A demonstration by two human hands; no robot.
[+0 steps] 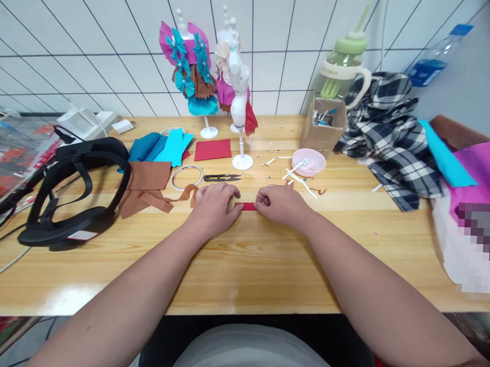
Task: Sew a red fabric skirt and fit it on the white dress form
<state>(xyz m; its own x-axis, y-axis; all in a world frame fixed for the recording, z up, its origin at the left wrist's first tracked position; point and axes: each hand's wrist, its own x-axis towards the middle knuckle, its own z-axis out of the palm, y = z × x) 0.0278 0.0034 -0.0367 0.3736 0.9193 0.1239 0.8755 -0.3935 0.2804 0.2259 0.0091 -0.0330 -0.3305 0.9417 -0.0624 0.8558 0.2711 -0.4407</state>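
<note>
A narrow folded red strip (249,206), fabric or paper, lies low over the table between my hands. My left hand (215,204) has its thumb and fingers closed on the strip's left end. At the right end, my right hand (280,205) pinches it with curled fingers. Just beyond the left hand lie thread snips (222,177) with a black handle. A flat red piece (213,149) rests farther back, near a bare white dress form (238,86) on a round stand. Brown pieces (150,175) and a white ring of cord (187,177) sit to the left.
Behind stands a dress form in pink, brown and teal ruffles (195,68). A pink dish (308,163) with white strips, a cardboard box (323,135) and a green-lidded cup (345,66) are right. A black headset (78,192) sits left; plaid cloth (389,130) lies far right.
</note>
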